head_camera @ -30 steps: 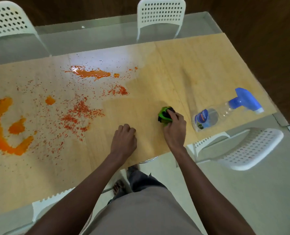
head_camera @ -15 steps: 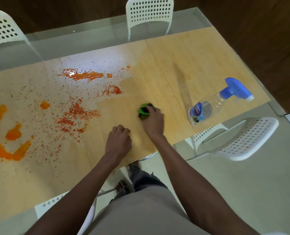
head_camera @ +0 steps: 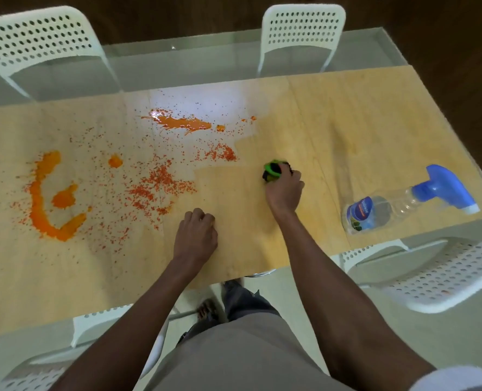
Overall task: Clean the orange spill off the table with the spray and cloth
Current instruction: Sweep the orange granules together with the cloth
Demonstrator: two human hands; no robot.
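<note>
Orange spill [head_camera: 48, 204] covers the left and middle of the wooden table top [head_camera: 361, 114]: a thick curved streak at the left, a puddle [head_camera: 180, 124] further back, and red-orange specks [head_camera: 155, 187] between them. My right hand [head_camera: 283, 190] presses a bunched green and black cloth [head_camera: 273, 170] on the table, at the right edge of the specks. My left hand [head_camera: 196, 235] rests as a closed fist on the wood nearer to me. The clear spray bottle [head_camera: 389, 210] with a blue trigger head lies on its side at the right.
The wooden sheet lies on a glass table [head_camera: 206, 52]. White perforated chairs stand at the far left [head_camera: 36, 38], far middle [head_camera: 301, 26], near right [head_camera: 445, 277] and near left [head_camera: 36, 373]. My legs and feet show under the glass.
My right hand slid the cloth to the left across the wood, then up and away from me. My left fist stayed in place. The camera view shifted a little.
</note>
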